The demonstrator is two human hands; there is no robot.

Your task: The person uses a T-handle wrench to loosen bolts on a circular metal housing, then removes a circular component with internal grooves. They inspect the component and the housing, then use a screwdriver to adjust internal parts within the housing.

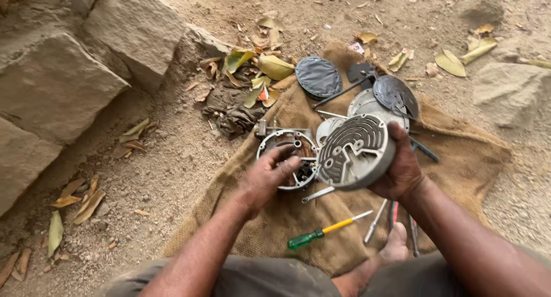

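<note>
Your right hand (402, 168) grips the slotted round metal cover (354, 152) above the burlap sack (465, 159). Your left hand (268, 176), fingers curled, rests on the ring housing (274, 141). Sandy ground (172, 165), stone blocks (57, 84) alongside.

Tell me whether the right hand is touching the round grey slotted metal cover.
Touching. The head view shows the right hand gripping the round grey slotted metal cover by its right edge, thumb over the rim, holding it off the burlap sack.
</note>
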